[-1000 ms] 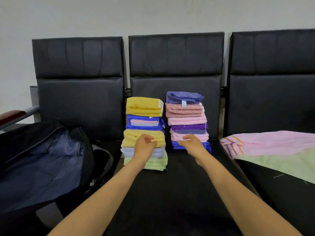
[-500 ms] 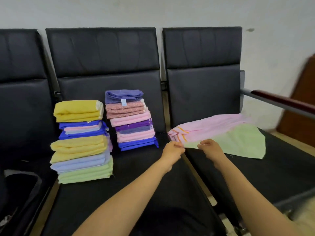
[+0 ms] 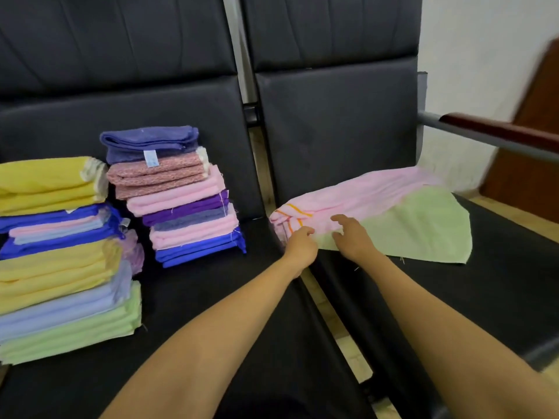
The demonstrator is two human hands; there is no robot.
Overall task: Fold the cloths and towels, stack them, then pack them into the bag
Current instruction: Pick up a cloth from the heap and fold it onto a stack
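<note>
Reaching mid-frame: left hand (image 3: 300,244) pinches pink cloth (image 3: 363,195) at its edge, right hand (image 3: 352,238) hovers open over it, likely to begin folding. Folded stacks (image 3: 187,207) wait left.

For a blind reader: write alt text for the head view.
A left hand and an open right hand reach for an orange-striped pink cloth lying on a green cloth on a black seat. Two stacks of folded cloths stand on the seat to its left.

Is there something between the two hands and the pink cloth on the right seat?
Nothing visible. The left hand is at the striped end of the pink cloth; the right hand hovers over its near edge, where it meets the green cloth.
</note>
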